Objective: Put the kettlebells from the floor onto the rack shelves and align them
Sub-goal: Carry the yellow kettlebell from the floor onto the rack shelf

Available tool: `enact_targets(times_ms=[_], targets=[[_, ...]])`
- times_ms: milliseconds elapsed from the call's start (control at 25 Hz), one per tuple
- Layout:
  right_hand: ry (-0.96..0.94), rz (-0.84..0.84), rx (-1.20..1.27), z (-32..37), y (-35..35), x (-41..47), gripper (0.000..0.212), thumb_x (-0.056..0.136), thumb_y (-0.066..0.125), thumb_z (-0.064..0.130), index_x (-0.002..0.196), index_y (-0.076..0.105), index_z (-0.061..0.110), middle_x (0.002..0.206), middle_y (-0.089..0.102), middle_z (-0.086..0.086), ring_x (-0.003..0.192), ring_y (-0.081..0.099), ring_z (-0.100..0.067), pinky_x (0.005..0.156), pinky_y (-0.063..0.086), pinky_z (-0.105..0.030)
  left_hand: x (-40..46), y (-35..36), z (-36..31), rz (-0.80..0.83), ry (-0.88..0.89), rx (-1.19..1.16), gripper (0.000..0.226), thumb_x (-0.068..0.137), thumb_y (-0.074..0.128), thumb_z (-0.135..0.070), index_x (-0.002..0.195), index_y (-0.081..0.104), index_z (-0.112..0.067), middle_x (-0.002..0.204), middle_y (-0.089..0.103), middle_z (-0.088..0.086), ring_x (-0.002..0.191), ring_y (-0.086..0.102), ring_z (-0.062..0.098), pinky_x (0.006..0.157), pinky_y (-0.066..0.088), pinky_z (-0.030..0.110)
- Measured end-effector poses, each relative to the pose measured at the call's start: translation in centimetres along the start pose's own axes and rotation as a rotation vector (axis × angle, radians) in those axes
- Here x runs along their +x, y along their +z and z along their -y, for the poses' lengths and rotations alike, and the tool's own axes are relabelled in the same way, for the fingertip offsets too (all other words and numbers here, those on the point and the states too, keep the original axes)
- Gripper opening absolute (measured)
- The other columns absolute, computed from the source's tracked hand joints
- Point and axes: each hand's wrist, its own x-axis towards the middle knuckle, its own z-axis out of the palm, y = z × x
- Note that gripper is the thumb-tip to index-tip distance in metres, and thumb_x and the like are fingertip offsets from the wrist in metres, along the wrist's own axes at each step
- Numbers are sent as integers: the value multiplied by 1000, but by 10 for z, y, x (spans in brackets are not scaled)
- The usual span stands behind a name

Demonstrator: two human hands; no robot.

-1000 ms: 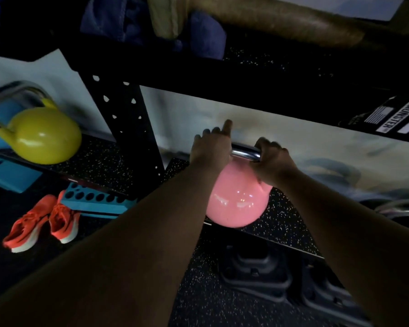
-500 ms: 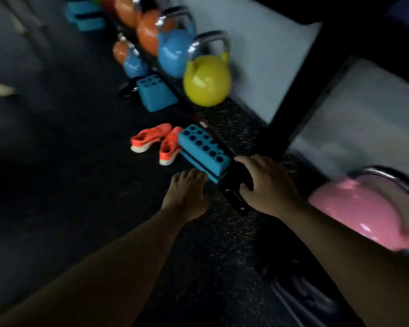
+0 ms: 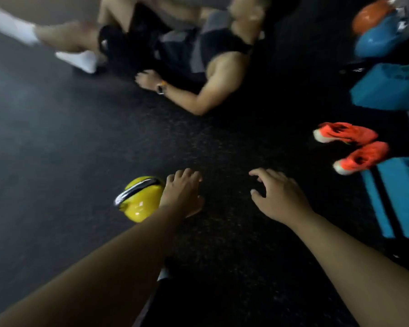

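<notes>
Yellow kettlebell (image 3: 143, 204) newly in view, left hand (image 3: 183, 193) beside it, empty

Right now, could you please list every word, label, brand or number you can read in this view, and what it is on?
None can be read.
Yellow kettlebell: no marking shows on its visible side.
Orange shoes: too blurred to read any brand.
Blue blocks: no print visible.

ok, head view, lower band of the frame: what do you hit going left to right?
yellow kettlebell → left hand → right hand → orange shoes → blue perforated block at the right edge. Both hands are open above the floor, holding nothing.
</notes>
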Motion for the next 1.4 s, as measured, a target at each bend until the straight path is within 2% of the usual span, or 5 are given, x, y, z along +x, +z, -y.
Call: enact_targets(times_ms=[440,560,720,1000,1400], targets=[[-287,370,-167,209,213,159,60,84,60,32,139,38,25,135,44,-7,120,45,-33,96,40,-46,-9,80,273,103,-510,-141,76,77,71,-34,142,36,-17,140,45,7,128,43,31,104,35,47],[-294,428,-253,223,249,177,56,88,56,23,141,36,20,141,41,-8,125,42,-33,100,39,-48,19,109,282,181,-463,-326,41,79,72,-39,111,57,-17,118,60,10,106,58,31,83,47,41],[-280,464,-239,226,257,189,25,91,62,27,111,56,14,120,57,-12,114,52,-33,91,47,-42,33,114,280,242,-377,-328,23,79,71,-39,83,61,-19,73,59,3,66,57,20,49,36,28],[-53,572,173,147,210,112,20,76,74,30,76,57,20,89,62,-9,87,64,-28,65,43,-30,44,67,195,506,60,71,21,70,61,-39,84,67,-25,66,61,-5,60,59,13,48,42,25],[467,27,395,-69,6,-42,31,59,70,41,49,47,23,47,47,10,44,46,1,38,28,-19,90,-22,-158,487,678,330,26,69,59,-50,86,66,-31,67,62,-10,60,58,4,52,46,24]])
